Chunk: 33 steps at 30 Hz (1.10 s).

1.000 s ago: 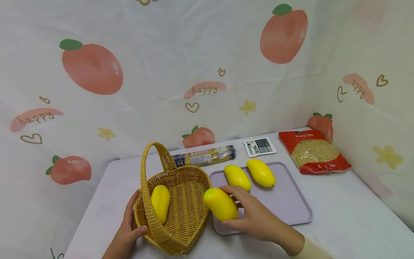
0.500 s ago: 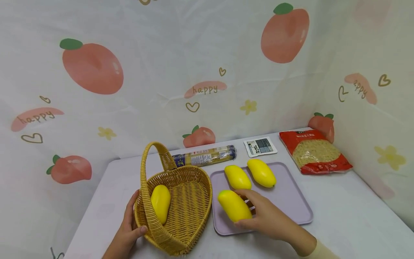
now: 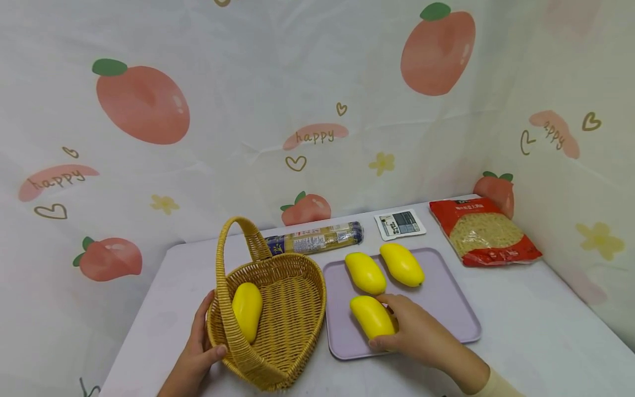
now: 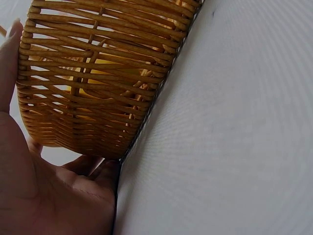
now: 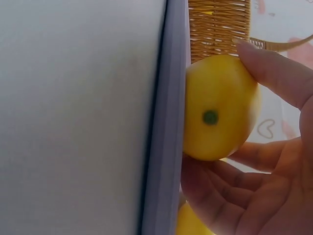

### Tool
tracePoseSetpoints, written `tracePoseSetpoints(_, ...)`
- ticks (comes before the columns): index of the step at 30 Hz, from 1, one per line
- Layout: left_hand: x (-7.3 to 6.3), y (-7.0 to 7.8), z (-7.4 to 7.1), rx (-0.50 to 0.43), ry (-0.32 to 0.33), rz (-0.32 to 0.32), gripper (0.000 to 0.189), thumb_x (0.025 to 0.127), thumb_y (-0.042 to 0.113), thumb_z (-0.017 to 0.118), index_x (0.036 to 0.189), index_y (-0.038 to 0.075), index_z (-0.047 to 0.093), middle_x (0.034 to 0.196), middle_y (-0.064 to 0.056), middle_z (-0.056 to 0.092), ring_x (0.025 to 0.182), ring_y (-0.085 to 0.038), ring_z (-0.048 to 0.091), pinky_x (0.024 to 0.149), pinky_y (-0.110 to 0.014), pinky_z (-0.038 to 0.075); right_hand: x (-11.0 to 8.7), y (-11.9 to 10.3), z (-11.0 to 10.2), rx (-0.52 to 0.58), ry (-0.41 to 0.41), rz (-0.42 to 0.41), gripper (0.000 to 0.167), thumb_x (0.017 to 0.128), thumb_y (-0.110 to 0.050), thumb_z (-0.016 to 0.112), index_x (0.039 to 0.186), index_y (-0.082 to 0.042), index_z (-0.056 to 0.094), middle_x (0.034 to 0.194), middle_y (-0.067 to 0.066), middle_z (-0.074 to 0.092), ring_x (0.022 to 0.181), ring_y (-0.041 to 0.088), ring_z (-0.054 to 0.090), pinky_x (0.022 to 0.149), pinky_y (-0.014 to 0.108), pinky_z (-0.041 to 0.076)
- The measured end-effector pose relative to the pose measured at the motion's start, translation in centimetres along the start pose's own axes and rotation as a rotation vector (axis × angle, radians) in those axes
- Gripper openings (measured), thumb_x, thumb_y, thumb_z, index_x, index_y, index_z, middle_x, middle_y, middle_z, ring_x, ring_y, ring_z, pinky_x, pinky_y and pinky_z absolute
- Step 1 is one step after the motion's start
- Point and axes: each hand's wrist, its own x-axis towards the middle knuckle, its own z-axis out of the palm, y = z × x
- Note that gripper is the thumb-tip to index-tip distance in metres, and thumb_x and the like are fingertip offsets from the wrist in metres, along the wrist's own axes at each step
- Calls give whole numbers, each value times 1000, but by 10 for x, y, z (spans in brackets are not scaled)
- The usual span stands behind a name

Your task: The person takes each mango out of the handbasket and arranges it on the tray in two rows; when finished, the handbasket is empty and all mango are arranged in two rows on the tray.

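My right hand (image 3: 416,333) grips a yellow mango (image 3: 371,315) low on the front of the lilac tray (image 3: 446,309), thumb on one side and fingers on the other. In the right wrist view that mango (image 5: 220,105) lies against the tray, its green-dotted end facing the camera. Two more mangoes, a left one (image 3: 365,273) and a right one (image 3: 403,265), rest behind it. My left hand (image 3: 195,353) holds the side of a heart-shaped wicker basket (image 3: 317,325), thumb at its near rim. Inside, along the left wall, lies one mango (image 3: 246,312). The left wrist view shows the woven side (image 4: 98,73) from close up.
Behind the basket lies a long clear package of noodles (image 3: 315,239). A flat white packet (image 3: 399,224) sits behind the tray, and a red bag of pasta (image 3: 483,231) at the back right. The basket's tall handle (image 3: 220,270) arches up on its left.
My right hand has carried the mango right and down, from beside the basket's rim onto the tray's front. The left hand and the basket have stayed in place.
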Motion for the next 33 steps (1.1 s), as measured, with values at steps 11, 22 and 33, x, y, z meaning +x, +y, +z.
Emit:
tracePoseSetpoints(11,1,-1,0,-7,-16,19,103,106,13,72,174,41,0,175,-26,4,139,-5,49,105,-26,48,-2,-2,-1,-6,7,45,88,80,-42,99,146,1,61,128,7,69,102,21,63,98,56,55)
tracePoseSetpoints(22,0,0,0,-11,-17,20,103,106,14,72,174,41,0,175,-26,3,139,-4,48,105,-25,48,1,-1,0,6,-16,42,76,89,-43,92,146,-2,63,120,5,73,99,20,65,93,55,57)
tracePoseSetpoints(33,0,-1,-1,13,-2,17,103,106,15,73,174,42,0,175,-26,3,139,-2,47,105,-24,47,-1,-1,-2,-7,-21,75,76,89,-44,92,145,-2,63,113,5,74,95,21,65,89,53,58)
